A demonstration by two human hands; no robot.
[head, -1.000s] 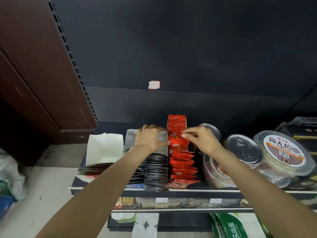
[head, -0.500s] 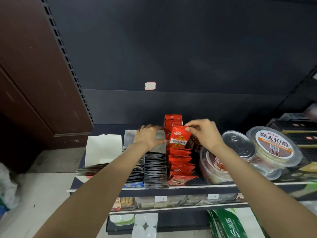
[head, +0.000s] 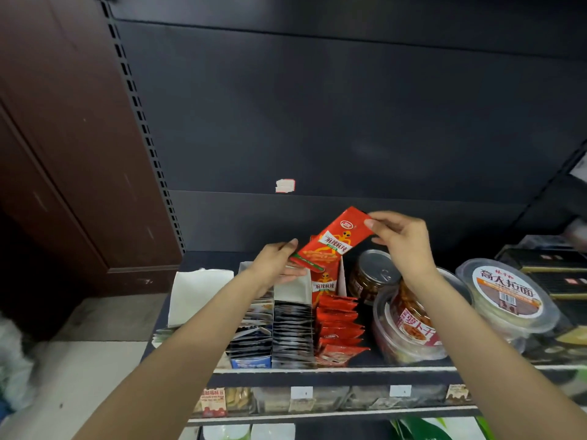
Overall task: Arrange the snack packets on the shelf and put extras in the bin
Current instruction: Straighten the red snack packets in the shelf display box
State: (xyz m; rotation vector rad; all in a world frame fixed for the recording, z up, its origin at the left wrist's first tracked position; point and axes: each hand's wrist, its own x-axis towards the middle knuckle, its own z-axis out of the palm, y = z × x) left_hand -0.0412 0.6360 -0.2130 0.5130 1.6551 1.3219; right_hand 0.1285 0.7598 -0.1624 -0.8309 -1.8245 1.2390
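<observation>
A red snack packet (head: 333, 241) is held tilted in the air above the shelf (head: 333, 371). My right hand (head: 401, 241) pinches its upper end, and my left hand (head: 278, 263) grips its lower end between thumb and fingers. Below it a row of matching red packets (head: 338, 331) stands in an open box, with one packet upright at the back. Left of them sit a row of dark packets (head: 292, 331) and another mixed row (head: 252, 331).
Clear tubs with printed lids (head: 508, 293) and a jar (head: 373, 274) crowd the shelf's right side. A white carton flap (head: 198, 293) stands at the left. Lower shelves hold more goods. The dark back panel (head: 349, 122) rises behind.
My right hand has lifted one red packet up out of the row. My left hand left the dark packets' box and took hold of the packet's lower end.
</observation>
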